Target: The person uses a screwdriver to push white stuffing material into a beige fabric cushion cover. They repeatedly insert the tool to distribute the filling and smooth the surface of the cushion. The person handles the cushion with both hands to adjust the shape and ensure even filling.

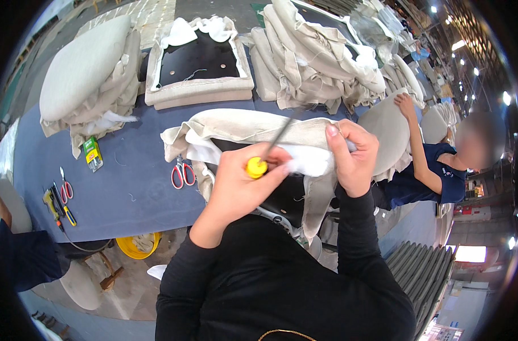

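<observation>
A beige upholstered seat pad (242, 126) lies underside up at the table's near edge, with white padding (313, 161) and a black board (282, 199) showing inside its loose fabric. My left hand (233, 182) is closed round a yellow-handled tool (257, 167). Its thin, dark shaft slants up and away over the pad, the far end blurred; the exact kind cannot be told. The same hand's fingertips meet the white padding. At the pad's right end, my right hand (357, 156) pinches the beige fabric between thumb and fingers.
Red-handled scissors (183, 174) lie left of the pad, beyond them a yellow-green box (92, 153), more scissors (66, 186) and a staple gun (53, 202). Padded seats (88, 71) are stacked along the far side. A co-worker (424, 165) handles a seat at right; another person's sleeve (28, 256) shows left.
</observation>
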Action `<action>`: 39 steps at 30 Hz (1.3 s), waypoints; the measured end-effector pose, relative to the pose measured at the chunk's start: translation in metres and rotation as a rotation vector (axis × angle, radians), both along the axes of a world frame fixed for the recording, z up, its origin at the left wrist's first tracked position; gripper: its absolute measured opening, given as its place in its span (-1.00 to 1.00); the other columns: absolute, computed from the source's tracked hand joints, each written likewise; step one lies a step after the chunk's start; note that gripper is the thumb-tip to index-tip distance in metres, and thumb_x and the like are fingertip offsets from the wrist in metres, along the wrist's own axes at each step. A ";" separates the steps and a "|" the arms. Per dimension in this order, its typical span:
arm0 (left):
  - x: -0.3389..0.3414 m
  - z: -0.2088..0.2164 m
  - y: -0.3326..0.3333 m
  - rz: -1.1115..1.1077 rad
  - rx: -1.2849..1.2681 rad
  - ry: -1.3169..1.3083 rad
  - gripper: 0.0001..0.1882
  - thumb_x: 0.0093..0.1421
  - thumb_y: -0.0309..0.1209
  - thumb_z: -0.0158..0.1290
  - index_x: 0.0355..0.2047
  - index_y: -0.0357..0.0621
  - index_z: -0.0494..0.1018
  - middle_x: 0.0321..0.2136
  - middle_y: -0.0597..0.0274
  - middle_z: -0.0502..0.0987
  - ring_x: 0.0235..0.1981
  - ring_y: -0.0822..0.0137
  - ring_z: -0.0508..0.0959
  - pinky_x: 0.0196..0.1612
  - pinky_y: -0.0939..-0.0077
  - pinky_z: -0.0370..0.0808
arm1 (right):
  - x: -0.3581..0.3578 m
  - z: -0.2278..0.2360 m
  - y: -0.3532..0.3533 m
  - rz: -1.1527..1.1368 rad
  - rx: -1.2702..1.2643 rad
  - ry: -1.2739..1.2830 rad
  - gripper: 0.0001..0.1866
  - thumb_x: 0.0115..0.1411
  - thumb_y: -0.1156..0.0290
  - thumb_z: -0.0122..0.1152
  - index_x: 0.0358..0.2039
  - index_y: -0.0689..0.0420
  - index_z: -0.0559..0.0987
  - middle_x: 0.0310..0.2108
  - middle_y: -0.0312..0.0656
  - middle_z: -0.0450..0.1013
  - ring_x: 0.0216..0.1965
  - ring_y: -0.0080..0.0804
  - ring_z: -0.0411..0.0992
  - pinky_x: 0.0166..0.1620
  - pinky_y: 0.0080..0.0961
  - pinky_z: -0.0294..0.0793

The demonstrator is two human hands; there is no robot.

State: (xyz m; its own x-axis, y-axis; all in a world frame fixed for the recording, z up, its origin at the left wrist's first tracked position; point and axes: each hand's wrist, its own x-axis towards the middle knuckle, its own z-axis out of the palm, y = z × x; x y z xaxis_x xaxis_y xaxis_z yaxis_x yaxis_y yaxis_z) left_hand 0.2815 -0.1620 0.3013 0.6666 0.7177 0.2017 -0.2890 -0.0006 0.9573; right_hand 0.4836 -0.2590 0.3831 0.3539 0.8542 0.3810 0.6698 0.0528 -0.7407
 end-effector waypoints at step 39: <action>-0.058 -0.017 0.000 0.241 0.552 0.412 -0.76 0.34 -0.36 0.27 -0.01 -0.04 0.71 -0.40 0.23 0.65 -0.46 0.21 0.63 -0.40 0.35 0.51 | 0.021 -0.026 0.020 0.298 0.198 0.095 -0.85 0.12 0.52 0.53 -0.32 0.28 0.71 -0.06 -0.07 0.60 0.06 -0.18 0.58 0.15 -0.29 0.49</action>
State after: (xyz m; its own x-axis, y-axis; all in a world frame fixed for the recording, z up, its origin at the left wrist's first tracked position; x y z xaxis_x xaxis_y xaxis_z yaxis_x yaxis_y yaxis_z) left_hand 0.2240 -0.1617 0.2843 0.6028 0.7203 0.3431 0.1637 -0.5325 0.8304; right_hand 0.5046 -0.2391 0.3566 0.1419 0.8383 0.5264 0.5323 0.3837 -0.7546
